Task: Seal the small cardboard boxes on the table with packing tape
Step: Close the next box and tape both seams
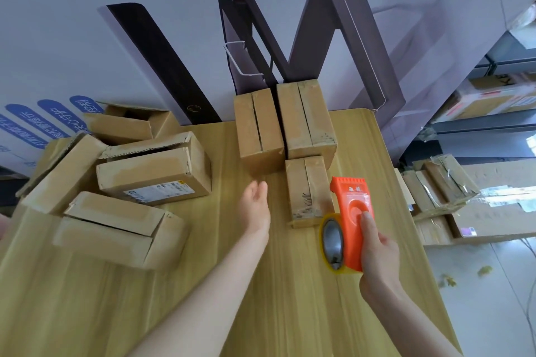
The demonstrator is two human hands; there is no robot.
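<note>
The right hand (377, 252) grasps the orange tape dispenser (352, 220) just beside the small box (307, 188) near the right edge of the tabletop (290, 298); the left hand (256, 206) hovers released (steadying nothing). Unbraced, the box could slide toward that edge as the dispenser drags.

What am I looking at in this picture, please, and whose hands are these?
This is one view from a camera worn on a person's head, looking down at their own bare hands; there is no machine. The left hand is open above the wooden table, holding nothing. The right hand grips an orange tape dispenser carrying a roll of packing tape. Just ahead stands a small closed box, with two closed boxes behind it. To the left lies a pile of boxes with loose flaps.
</note>
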